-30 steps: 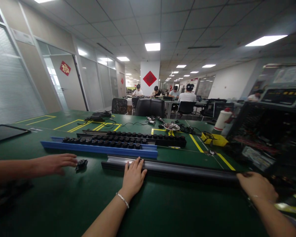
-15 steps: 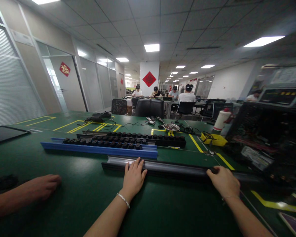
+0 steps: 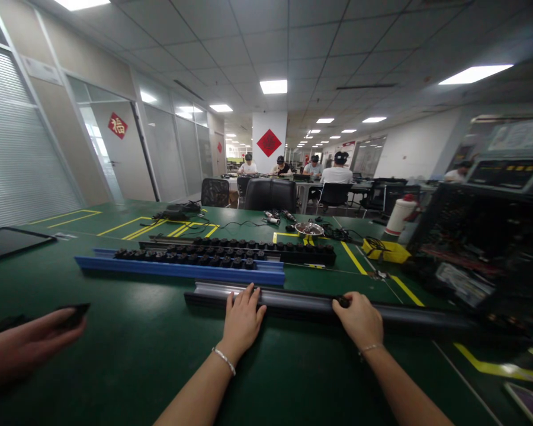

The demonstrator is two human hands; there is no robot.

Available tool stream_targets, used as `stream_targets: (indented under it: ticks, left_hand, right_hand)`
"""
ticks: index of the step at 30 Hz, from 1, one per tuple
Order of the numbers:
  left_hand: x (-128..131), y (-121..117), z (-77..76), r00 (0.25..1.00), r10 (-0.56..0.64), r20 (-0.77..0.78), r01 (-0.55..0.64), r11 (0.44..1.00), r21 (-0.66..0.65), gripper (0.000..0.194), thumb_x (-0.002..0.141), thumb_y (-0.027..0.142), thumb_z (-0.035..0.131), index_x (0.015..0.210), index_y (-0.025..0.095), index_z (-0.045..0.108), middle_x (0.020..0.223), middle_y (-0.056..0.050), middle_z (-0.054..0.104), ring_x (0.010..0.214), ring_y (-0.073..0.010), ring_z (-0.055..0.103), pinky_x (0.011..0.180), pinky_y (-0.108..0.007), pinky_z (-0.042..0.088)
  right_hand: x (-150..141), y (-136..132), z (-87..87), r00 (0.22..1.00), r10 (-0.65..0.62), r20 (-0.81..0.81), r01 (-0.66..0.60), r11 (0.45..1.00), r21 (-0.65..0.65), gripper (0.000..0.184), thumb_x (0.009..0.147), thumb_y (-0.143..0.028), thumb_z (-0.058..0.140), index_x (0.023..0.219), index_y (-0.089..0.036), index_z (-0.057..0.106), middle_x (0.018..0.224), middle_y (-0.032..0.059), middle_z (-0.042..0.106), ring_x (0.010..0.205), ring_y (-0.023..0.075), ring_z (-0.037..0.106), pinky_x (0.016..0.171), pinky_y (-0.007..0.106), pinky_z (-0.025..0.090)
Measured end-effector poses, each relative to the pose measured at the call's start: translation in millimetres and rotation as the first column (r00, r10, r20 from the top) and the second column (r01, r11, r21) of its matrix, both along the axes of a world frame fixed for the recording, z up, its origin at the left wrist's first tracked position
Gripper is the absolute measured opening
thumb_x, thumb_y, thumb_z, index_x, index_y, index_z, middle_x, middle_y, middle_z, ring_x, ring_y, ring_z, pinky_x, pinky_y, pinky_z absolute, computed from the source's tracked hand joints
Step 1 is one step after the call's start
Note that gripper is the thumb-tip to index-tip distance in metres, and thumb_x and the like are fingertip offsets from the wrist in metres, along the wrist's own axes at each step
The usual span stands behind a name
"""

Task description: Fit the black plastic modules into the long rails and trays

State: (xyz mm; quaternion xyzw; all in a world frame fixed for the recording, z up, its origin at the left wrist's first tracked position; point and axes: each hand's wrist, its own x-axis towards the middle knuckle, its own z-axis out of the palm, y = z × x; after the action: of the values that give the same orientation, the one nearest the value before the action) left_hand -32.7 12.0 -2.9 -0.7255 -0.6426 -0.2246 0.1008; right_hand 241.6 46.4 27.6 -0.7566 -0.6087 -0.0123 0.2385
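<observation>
A long black rail (image 3: 293, 300) with a shiny grey channel lies lengthwise in front of me. Across its left part rests my left hand (image 3: 243, 316), fingers spread and stretched out, touching the rail. Further right, my right hand (image 3: 362, 316) pinches a small black part (image 3: 343, 301) at the channel; the fingers partly hide it. Behind this rail sits a blue rail (image 3: 177, 268) beside rows of round black parts (image 3: 204, 257).
Another person's hand (image 3: 39, 343) holds a dark object (image 3: 73, 315) at the left. Behind the rails are a metal dish (image 3: 309, 229), cables and a yellow tray (image 3: 386, 251). A white bottle (image 3: 400, 214) and a dark open machine (image 3: 479, 254) stand on the right.
My right hand has slid left along the rail with the small black part, closer to my left hand, which stays put. The other person's hand has moved left and now shows a dark object.
</observation>
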Motion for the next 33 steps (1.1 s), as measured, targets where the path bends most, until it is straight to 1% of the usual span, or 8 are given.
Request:
stream_targets:
  ticks: [9,12,16,19,25,31,33]
  left_hand:
    - [4.0,1.0,0.2,0.999,0.024,0.024,-0.024,1.000,0.002,0.043,0.089,0.041,0.034,0.126,0.023,0.048,0.137,-0.010,0.045,0.121,-0.0263,0.043,0.103,-0.053,0.026]
    - [6.6,1.9,-0.1,1.000,0.023,0.018,-0.023,1.000,0.016,0.043,0.090,0.041,0.033,0.124,0.020,0.050,0.136,-0.011,0.045,0.125,-0.0269,0.040,0.104,-0.053,0.026]
    - [10.8,5.4,0.4,0.998,-0.060,0.008,0.060,0.998,0.023,0.041,0.090,0.037,0.034,0.123,0.017,0.050,0.133,-0.011,0.049,0.130,-0.0250,0.034,0.106,-0.048,0.029]
    - [18.3,10.5,2.3,0.993,-0.115,0.017,0.115,0.993,0.019,0.041,0.090,0.036,0.035,0.124,0.016,0.048,0.132,-0.010,0.050,0.129,-0.0236,0.036,0.107,-0.046,0.030]
    - [40.7,25.5,9.9,0.982,-0.159,0.105,0.168,0.982,-0.088,0.044,0.089,0.037,0.039,0.126,0.015,0.046,0.129,-0.010,0.053,0.126,-0.0229,0.040,0.106,-0.045,0.030]
    - [47.7,34.8,23.6,0.957,-0.128,0.262,0.182,0.964,-0.196,0.036,0.083,0.031,0.047,0.116,0.019,0.055,0.123,-0.007,0.058,0.123,-0.0233,0.043,0.105,-0.046,0.029]
    - [49.1,36.2,27.4,0.950,-0.125,0.285,0.191,0.958,-0.215,0.035,0.081,0.030,0.048,0.114,0.020,0.056,0.120,-0.007,0.060,0.121,-0.0237,0.045,0.104,-0.047,0.030]
  right_hand:
    - [-46.1,3.1,-0.2,0.994,0.106,-0.028,-0.106,0.994,0.004,0.029,0.076,-0.045,0.048,0.085,-0.019,0.055,0.089,0.0064,0.060,0.083,0.0207,0.058,0.075,0.032,0.039]
    - [-62.0,4.6,-0.3,0.989,0.139,-0.044,-0.139,0.990,0.002,0.026,0.075,-0.044,0.050,0.084,-0.019,0.053,0.087,0.0059,0.060,0.083,0.0208,0.058,0.075,0.032,0.039]
    - [-77.5,5.8,-0.7,0.985,0.163,-0.056,-0.162,0.987,0.020,0.023,0.075,-0.041,0.052,0.082,-0.020,0.052,0.086,0.0058,0.059,0.082,0.0205,0.058,0.072,0.031,0.039]
    - [-85.9,6.1,-0.8,0.982,0.174,-0.068,-0.172,0.985,0.030,0.021,0.074,-0.040,0.053,0.081,-0.020,0.051,0.084,0.0052,0.059,0.081,0.0201,0.058,0.071,0.031,0.039]
    - [-98.1,8.0,1.0,0.969,0.210,-0.128,-0.211,0.977,0.006,0.019,0.074,-0.038,0.054,0.081,-0.020,0.050,0.085,0.0052,0.059,0.084,0.0202,0.058,0.072,0.030,0.040]
    - [-97.9,11.6,0.9,0.956,0.235,-0.174,-0.238,0.971,0.006,0.020,0.073,-0.039,0.054,0.079,-0.020,0.052,0.086,0.0062,0.060,0.085,0.0201,0.057,0.073,0.029,0.040]
    - [-99.3,12.4,0.9,0.944,0.252,-0.213,-0.255,0.967,0.013,0.020,0.074,-0.039,0.052,0.078,-0.019,0.054,0.084,0.0065,0.060,0.084,0.0201,0.057,0.073,0.029,0.040]
